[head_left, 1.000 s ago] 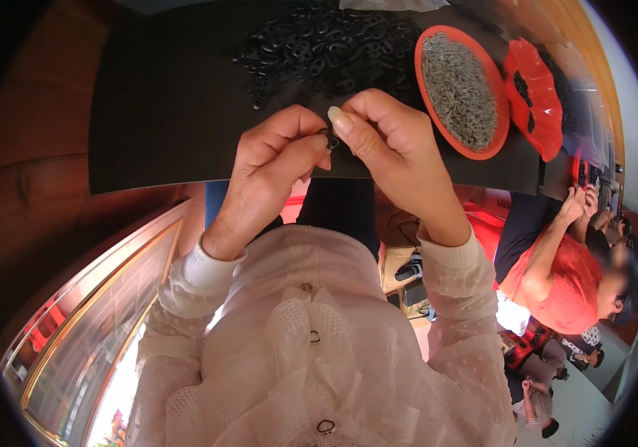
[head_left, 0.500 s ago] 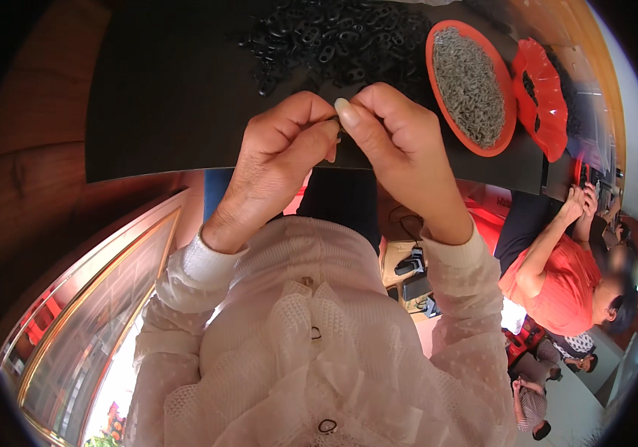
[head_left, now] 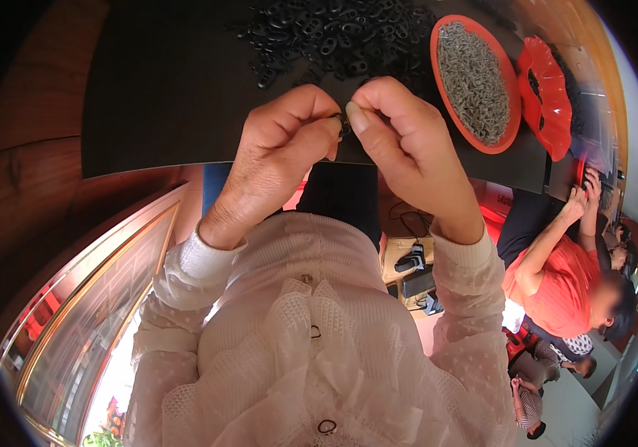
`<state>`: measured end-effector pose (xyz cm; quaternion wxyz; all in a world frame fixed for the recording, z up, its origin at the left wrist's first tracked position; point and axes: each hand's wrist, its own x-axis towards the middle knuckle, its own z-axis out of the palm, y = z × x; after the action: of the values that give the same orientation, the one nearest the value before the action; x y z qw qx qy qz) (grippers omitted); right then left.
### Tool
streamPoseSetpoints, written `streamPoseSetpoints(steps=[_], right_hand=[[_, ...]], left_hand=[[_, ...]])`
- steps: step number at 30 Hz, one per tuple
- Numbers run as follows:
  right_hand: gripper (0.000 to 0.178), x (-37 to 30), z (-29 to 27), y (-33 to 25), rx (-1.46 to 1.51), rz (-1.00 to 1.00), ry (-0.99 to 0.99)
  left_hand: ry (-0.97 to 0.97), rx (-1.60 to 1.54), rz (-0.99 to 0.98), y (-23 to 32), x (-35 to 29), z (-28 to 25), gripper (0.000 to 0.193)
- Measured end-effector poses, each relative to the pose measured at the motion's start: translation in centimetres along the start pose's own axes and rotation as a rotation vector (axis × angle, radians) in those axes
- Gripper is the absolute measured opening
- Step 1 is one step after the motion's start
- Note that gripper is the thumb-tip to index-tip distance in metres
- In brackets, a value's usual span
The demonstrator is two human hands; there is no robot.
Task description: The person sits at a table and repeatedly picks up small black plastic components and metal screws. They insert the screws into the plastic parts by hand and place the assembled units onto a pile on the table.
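Above the near edge of the black table, my left hand [head_left: 281,138] is closed in a pinch on a small black plastic piece [head_left: 345,124], mostly hidden by the fingers. My right hand [head_left: 407,141] meets it from the other side, thumb and forefinger pressed together at the piece; whatever lies between those fingertips is too small to make out. Beyond my hands spreads a heap of black plastic pieces with two holes [head_left: 334,37]. An orange oval bowl [head_left: 514,112] to the right is filled with small grey metal pieces [head_left: 475,82] that look like springs.
A red wavy-rimmed dish [head_left: 553,100] with dark small parts stands right of the bowl. The black table [head_left: 162,97] ends just in front of my body. At the right a person in an orange-red shirt [head_left: 557,287] works with both hands; other people sit farther off.
My right hand has shifted slightly right, and a little more of the black piece shows between my fingertips. My left hand keeps its pinch nearly in place.
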<state>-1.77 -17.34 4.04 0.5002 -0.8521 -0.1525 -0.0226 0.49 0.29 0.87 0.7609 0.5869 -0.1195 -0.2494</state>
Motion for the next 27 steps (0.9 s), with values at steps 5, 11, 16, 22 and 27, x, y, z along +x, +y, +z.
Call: streamPoseSetpoints(steps=[5,11,16,22,27], right_hand=[[0.007,-0.3,0.7,0.5,-0.039,-0.065,0.03],[0.006,-0.6,1.3,0.0,-0.034,-0.034,0.034],[0.005,-1.0,0.3,-0.5,0.017,0.056,-0.021],[0.008,1.7,-3.5,2.7,-0.405,-0.137,0.038],[0.014,5.3,-3.0,3.8,-0.709,-0.128,-0.066]], left_hand=[[0.015,0.017,-0.005,-0.1,-0.1,0.2,0.008],[0.024,0.04,-0.032,-0.5,-0.4,0.1,0.009],[0.024,0.039,0.097,-1.0,-0.5,0.2,0.008],[-0.086,0.13,0.065,-0.7,-0.3,-0.3,0.011],[-0.085,0.128,0.038,-0.3,-0.4,-0.3,0.011]])
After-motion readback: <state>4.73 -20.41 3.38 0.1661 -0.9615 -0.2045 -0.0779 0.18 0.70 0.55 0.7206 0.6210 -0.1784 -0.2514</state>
